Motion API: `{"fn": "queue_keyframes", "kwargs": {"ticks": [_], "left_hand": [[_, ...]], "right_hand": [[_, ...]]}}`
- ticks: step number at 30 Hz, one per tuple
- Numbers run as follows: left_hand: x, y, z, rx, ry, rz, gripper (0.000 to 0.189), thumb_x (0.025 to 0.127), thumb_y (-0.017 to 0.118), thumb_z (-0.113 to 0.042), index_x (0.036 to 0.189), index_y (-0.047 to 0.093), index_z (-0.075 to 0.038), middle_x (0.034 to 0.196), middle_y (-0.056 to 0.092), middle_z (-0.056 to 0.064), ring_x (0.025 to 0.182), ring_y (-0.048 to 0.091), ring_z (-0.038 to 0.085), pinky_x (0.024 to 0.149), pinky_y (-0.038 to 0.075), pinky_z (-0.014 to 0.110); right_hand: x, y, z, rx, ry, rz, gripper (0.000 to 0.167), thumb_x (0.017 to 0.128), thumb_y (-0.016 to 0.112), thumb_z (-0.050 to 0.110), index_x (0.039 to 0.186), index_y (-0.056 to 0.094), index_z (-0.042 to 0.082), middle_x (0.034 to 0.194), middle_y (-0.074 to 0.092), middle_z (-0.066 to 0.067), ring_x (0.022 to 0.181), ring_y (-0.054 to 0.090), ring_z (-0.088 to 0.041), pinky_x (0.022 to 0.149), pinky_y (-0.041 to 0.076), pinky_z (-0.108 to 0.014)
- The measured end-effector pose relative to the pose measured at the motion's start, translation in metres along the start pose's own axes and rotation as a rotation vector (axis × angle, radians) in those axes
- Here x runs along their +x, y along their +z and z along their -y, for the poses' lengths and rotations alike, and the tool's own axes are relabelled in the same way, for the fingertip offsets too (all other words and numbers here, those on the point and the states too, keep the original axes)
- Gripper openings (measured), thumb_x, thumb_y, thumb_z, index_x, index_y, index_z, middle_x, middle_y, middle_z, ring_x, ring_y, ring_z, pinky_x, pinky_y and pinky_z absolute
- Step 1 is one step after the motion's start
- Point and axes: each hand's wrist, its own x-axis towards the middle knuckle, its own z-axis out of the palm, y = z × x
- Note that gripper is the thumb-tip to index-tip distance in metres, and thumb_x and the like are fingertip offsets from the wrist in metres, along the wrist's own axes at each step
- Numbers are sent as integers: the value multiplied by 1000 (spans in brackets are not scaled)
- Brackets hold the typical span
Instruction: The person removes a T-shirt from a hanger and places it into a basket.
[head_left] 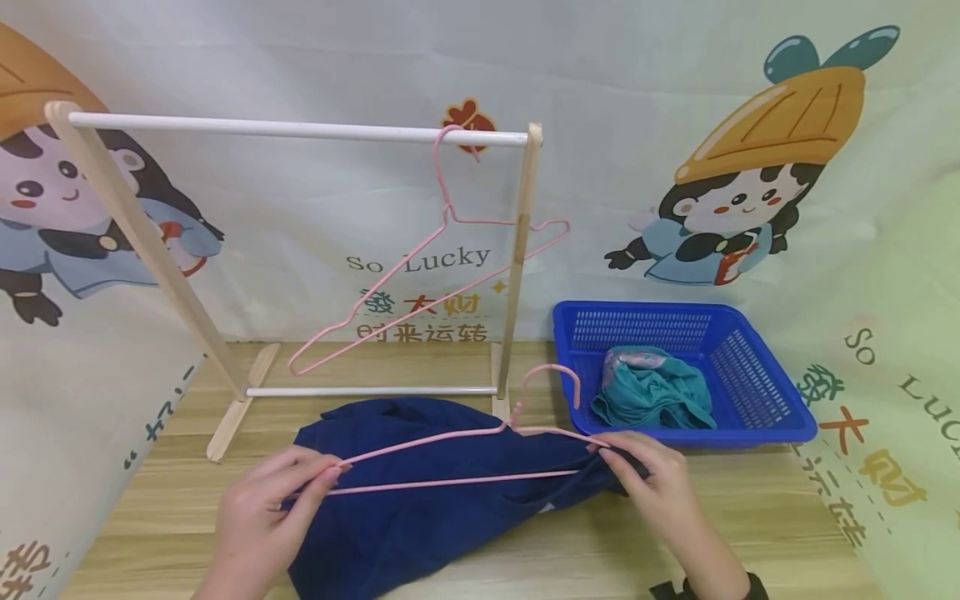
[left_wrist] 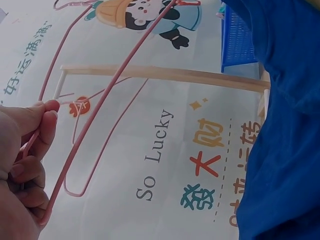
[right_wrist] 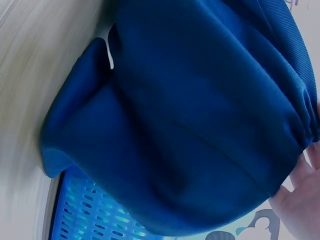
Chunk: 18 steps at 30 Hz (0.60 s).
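A pink clothes hanger [head_left: 450, 435] is held level over a dark blue garment [head_left: 390, 533]. My left hand [head_left: 273, 504] pinches the hanger's left arm between thumb and fingers; the left wrist view shows the hanger [left_wrist: 95, 117] running past that hand [left_wrist: 27, 160]. My right hand [head_left: 656, 471] pinches the garment together with the hanger's right arm, whose end is hidden in the cloth. In the right wrist view the garment [right_wrist: 190, 115] bulges beside the fingers of the right hand [right_wrist: 300, 200]. Most of the garment's lower part lies spread on the table.
A rack with a white top rail [head_left: 300, 127] and wooden posts stands behind. From its rail hangs another pink hanger [head_left: 397, 271]. A blue plastic basket [head_left: 787, 421] holding a teal garment [head_left: 656, 392] stands at the right on the wood-grain table [head_left: 150, 508], near the printed backdrop.
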Motion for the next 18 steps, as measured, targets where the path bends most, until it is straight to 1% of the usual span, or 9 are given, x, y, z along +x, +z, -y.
{"fn": "queue_keyframes", "kwargs": {"ticks": [1, 4, 7, 8, 12, 14, 18], "left_hand": [[0, -1, 0, 4, -5, -1, 22, 70, 77, 5, 83, 74, -14, 76, 65, -9, 69, 53, -4, 63, 42, 11], [0, -3, 1, 12, -14, -4, 24, 69, 77, 6, 82, 74, -13, 76, 65, -8, 69, 52, -4, 63, 42, 10], [1, -5, 2, 12, -17, -5, 25, 68, 77, 8, 82, 74, -13, 75, 65, -8, 69, 52, -4, 64, 41, 10], [1, -6, 2, 9, -14, -6, 25, 68, 77, 8, 82, 74, -12, 75, 65, -7, 69, 52, -4, 64, 41, 9], [2, -8, 4, -4, -2, -15, 17, 72, 76, 3, 82, 74, -11, 75, 66, -5, 69, 53, -4, 62, 41, 9], [2, -9, 5, -4, 0, -21, 13, 74, 76, 1, 82, 74, -10, 76, 66, -4, 70, 53, -4, 61, 42, 9], [2, -11, 5, 0, -12, -23, 14, 74, 76, 1, 82, 74, -10, 77, 66, -2, 71, 53, -4, 60, 42, 8]], "right_hand": [[0, -1, 0, -16, 8, -2, 35, 72, 67, -20, 99, 71, 2, 87, 71, -10, 92, 64, -5, 88, 46, -12], [0, -2, -1, -41, 2, -1, 35, 71, 68, -19, 98, 71, 3, 87, 71, -9, 91, 63, -5, 89, 44, -11], [-1, -4, -3, -26, -10, 7, 35, 71, 68, -20, 98, 71, 1, 88, 71, -9, 93, 63, -4, 90, 45, -12], [-1, -5, -3, -15, -14, 11, 35, 71, 67, -21, 98, 71, 1, 88, 71, -10, 93, 64, -4, 88, 46, -12], [-4, -7, -4, 8, -8, 24, 35, 71, 67, -21, 99, 71, 0, 91, 71, -10, 95, 64, -3, 89, 46, -13], [-5, -8, -5, 6, 8, 28, 35, 71, 68, -20, 98, 71, 1, 92, 71, -10, 96, 63, -2, 89, 46, -13], [-8, -10, -7, 10, 26, 33, 35, 70, 68, -20, 97, 71, 1, 93, 71, -10, 97, 63, -1, 88, 46, -12]]}}
